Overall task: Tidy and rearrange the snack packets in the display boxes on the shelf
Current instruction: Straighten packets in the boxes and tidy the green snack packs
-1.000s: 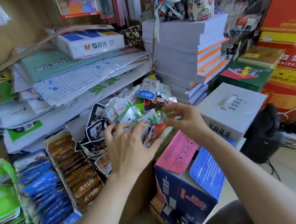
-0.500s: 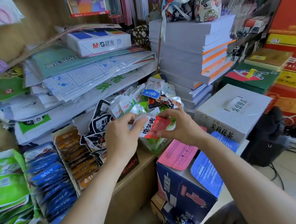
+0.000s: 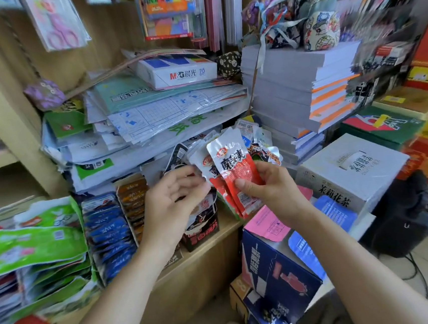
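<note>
My right hand (image 3: pixel 270 190) grips a small stack of red and white snack packets (image 3: pixel 230 168), held upright above the shelf edge. My left hand (image 3: pixel 171 205) is just left of the stack, fingers loosely curled, fingertips near the packets' left edge; whether it touches them I cannot tell. Behind the hands, a black display box (image 3: pixel 201 228) holds mixed packets (image 3: pixel 264 154). Further left stand rows of brown packets (image 3: pixel 132 195), blue packets (image 3: pixel 107 232) and green packets (image 3: pixel 33 247).
Stacks of plastic-wrapped paper (image 3: pixel 156 120) and grey notebooks (image 3: pixel 297 86) overhang the shelf behind the boxes. A white carton (image 3: pixel 349 169) and an open blue carton (image 3: pixel 278 268) with pink flap stand at right. The wooden shelf (image 3: pixel 201 257) edge runs under my hands.
My right hand has lifted the red and white packets out of the box and turned them upright. My left hand has let go and drawn back to the left. The camera moved closer.
</note>
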Motion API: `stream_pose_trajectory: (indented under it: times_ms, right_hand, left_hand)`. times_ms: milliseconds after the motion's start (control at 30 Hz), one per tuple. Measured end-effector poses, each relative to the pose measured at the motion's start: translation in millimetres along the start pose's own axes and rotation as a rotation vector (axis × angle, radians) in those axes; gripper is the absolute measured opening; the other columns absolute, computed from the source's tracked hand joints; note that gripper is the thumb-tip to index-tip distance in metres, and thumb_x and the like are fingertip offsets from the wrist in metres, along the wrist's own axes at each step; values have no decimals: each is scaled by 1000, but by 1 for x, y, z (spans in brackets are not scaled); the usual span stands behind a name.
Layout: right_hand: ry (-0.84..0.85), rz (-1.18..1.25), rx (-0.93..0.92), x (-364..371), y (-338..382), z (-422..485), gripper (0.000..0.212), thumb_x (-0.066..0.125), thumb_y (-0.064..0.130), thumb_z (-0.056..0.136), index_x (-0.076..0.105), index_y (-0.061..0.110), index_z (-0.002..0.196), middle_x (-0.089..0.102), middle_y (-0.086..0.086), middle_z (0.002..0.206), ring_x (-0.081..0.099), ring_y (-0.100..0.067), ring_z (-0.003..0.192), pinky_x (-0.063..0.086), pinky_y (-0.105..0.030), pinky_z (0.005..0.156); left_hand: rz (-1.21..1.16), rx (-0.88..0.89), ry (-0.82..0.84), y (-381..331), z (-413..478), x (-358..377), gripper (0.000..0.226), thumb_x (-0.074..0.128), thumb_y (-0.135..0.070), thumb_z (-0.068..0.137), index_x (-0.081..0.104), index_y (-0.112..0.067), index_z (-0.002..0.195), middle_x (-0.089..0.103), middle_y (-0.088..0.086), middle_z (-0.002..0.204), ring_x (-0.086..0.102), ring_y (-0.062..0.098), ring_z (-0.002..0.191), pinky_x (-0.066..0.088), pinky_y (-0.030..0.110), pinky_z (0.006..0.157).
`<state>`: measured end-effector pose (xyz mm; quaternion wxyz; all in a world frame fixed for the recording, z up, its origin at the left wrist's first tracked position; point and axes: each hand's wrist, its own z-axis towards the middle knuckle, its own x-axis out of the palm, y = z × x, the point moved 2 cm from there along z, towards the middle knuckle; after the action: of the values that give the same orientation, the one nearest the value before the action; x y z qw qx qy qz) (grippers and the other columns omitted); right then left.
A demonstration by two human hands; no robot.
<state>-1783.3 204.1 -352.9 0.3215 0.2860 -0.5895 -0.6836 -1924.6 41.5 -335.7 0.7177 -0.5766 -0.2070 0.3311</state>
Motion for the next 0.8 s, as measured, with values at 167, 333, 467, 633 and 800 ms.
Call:
stream_pose_trajectory:
  times_ms: [167,333,467,633,800]
  right_hand:
    - [20,146,-8,37,9,-11,31,69,12,87,64,0,114,74,-16,104,73,-32,93,60,-38,79]
    - [62,147,-20,82,5,-28,21,67,9,92,68,1,111,74,-17,102,72,-34,93,60,-42,82]
    - [-15,-26,0,114,-6,-32,9,72,18,91,73,10,95,77,-9,88,74,-29,82,60,-52,79]
    - [-2,-189,-2,146,1,-22,26,77,29,84,69,5,81,72,-13,74,68,-35,71,58,-49,68]
    - [91,-164,25,170,0,-16,15,73,10,87,65,13,74,57,12,50,46,-3,43,37,-16,46]
  left_hand:
    - [-76,-146,68,4,-31,0,26,72,-19,89,70,-22,115,77,-4,104,72,12,99,59,33,86]
    - [-142,-193,-63,4,-56,-24,19,66,-16,95,73,-18,112,78,-1,104,74,17,98,60,34,82]
    - [-100,-290,-249,14,-80,-59,9,72,-15,91,76,-13,99,78,5,93,75,20,87,61,42,81]
    - [27,-338,-405,14,-114,-117,5,74,-13,89,77,-14,93,79,0,86,74,16,82,58,30,72]
    - [97,-421,-519,15,-141,-179,8,77,-18,87,78,-14,94,79,1,89,75,25,89,58,44,83]
